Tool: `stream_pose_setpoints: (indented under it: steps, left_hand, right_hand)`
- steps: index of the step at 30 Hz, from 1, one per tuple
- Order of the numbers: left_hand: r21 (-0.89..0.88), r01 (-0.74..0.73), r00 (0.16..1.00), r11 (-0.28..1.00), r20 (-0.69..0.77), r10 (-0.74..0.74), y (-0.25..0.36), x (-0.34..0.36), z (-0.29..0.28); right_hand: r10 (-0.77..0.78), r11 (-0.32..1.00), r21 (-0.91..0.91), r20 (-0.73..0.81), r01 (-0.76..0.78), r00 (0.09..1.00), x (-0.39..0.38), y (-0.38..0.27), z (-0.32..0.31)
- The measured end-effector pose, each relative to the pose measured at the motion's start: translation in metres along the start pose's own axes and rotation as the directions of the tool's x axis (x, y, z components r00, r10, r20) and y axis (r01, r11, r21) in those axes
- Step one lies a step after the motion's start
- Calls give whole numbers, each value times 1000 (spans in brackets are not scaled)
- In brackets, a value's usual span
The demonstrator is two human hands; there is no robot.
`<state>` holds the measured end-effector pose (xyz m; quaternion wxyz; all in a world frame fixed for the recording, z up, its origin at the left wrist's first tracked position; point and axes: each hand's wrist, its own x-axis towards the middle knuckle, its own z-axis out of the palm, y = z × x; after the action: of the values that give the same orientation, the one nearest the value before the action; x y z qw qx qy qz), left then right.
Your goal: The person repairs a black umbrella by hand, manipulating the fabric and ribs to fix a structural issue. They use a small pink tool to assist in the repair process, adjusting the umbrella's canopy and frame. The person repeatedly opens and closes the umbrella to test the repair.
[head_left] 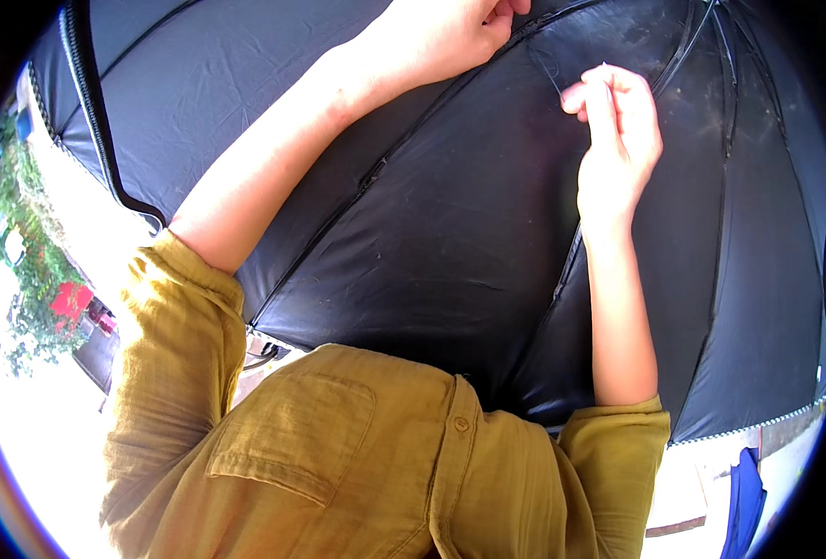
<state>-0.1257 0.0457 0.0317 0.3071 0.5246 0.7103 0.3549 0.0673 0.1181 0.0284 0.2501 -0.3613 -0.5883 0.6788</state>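
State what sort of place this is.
Probably outdoors, in strong daylight: green foliage shows past the black umbrella at the left, and bright light falls on the left sleeve. The umbrella hides much else.

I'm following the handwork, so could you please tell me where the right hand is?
In the head view, the right hand is at upper right, in front of the black umbrella, right of and slightly lower than the left hand.

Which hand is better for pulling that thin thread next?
Probably the right hand: the thin thread runs to its pinched fingertips. The left hand is partly cut off at the picture's top.
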Motion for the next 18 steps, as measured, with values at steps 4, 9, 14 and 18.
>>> stream_pose_setpoints:
  steps: [4,9,14,18]
  left_hand:
    - [42,50,999,998,-9,-50,6,-4,1]
    - [289,-7,1000,957,28,-1,7,-9,10]
    - [344,7,1000,939,-12,-3,4,-14,20]
    - [312,9,1000,950,-4,-7,0,-16,24]
  right_hand:
    - [-154,942,308,52,131,987,-2,-10,-12]
    - [-101,817,576,138,3,985,-5,-36,-32]
    - [18,831,550,121,-83,992,-14,-70,-47]
    - [270,811,510,105,-285,957,-27,-91,-54]
